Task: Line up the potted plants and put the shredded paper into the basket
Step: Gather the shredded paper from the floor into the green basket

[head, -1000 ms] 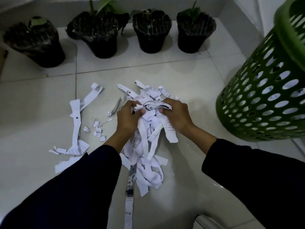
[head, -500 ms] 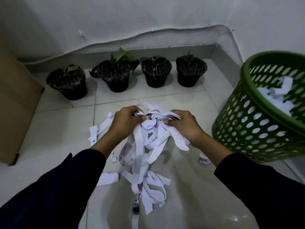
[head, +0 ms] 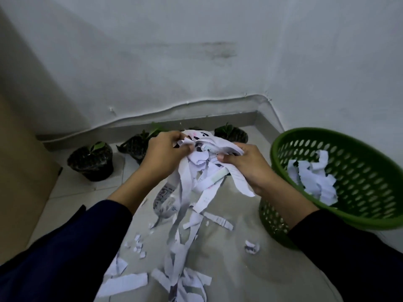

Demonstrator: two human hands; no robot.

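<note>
My left hand (head: 164,152) and my right hand (head: 246,165) together grip a bundle of shredded paper (head: 196,171), raised above the floor with long white strips dangling down. The green perforated basket (head: 281,147) stands just to the right of my right hand and holds some paper shreds (head: 311,179). More strips and scraps (head: 126,282) lie on the tiled floor below. Black potted plants stand in a row along the back wall: one at the left (head: 91,161), one behind my left hand (head: 136,146), one at the right (head: 232,134); my hands hide the rest.
A brown cardboard panel (head: 19,171) leans at the left. Grey walls meet in a corner behind the basket. A crumpled scrap (head: 251,247) lies near the basket's foot.
Both hands have lifted the paper bundle up off the floor and carried it upward. The view has tilted up, so the wall and the basket's inside show more.
</note>
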